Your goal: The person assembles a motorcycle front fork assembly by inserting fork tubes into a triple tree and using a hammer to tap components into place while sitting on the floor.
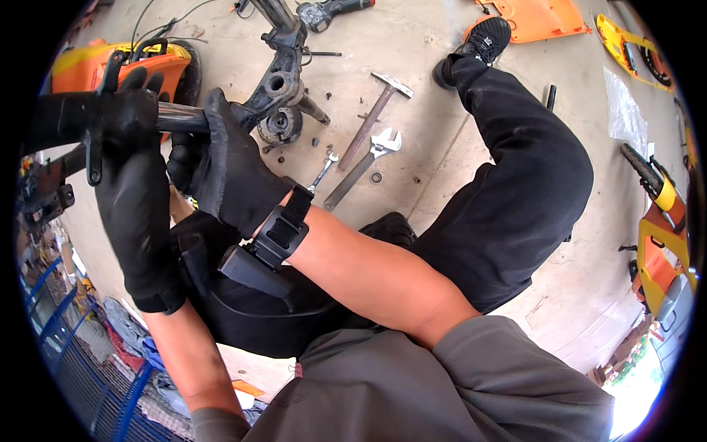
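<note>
A dark metal bar [180, 116] runs across the upper left, its middle hidden by two black-gloved hands. The left hand [132, 169] wraps it near a lever; the right hand [221, 166] clamps beside it. Beyond, on concrete, lie a hammer [377, 110] and an adjustable wrench [364, 166].

Hidden / cut-off items, head view

Metal bar [180, 116]: middle covered by both gloved hands, left end lost in dark rim. Left hand [136, 184] and right hand [228, 173]: palms not visible, grip contact can't be seen. Small bits on floor [324, 140]: too small to ID. Orange panel [541, 18] cut by top edge. Drill [331, 11] partly cut off at top.
</note>
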`<control>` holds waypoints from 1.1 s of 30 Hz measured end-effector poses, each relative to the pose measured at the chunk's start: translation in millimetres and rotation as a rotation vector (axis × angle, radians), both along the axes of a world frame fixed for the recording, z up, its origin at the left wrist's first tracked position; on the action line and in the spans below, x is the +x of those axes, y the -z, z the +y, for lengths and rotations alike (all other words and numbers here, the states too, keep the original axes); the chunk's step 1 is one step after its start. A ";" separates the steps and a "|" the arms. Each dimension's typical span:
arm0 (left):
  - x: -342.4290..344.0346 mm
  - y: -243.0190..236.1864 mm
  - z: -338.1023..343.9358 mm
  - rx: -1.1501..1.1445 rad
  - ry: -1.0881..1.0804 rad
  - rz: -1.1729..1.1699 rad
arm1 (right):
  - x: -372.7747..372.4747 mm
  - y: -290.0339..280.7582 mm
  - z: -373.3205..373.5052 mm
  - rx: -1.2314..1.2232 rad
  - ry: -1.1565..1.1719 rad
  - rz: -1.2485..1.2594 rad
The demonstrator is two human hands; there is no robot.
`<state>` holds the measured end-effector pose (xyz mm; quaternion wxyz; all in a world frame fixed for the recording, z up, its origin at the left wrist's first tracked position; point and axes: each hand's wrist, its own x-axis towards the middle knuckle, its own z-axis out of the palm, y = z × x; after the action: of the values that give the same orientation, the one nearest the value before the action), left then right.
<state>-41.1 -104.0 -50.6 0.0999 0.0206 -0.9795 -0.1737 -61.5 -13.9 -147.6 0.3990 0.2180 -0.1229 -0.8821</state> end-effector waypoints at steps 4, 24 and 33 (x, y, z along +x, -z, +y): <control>-4.4 14.1 8.2 0.368 -0.037 0.130 | 4.5 8.3 -11.4 -0.081 -0.013 0.099; -54.3 21.4 -76.6 0.069 0.375 0.118 | -101.7 320.7 186.6 2.264 -1.214 0.893; -44.0 8.4 -85.8 0.971 0.190 -0.191 | -104.5 309.3 197.5 1.786 -0.420 0.457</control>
<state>-85.0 -189.8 -59.0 -0.0275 -0.0086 -0.7880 -0.6150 -166.0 183.6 -456.9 0.2497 0.2824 0.7211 -0.5813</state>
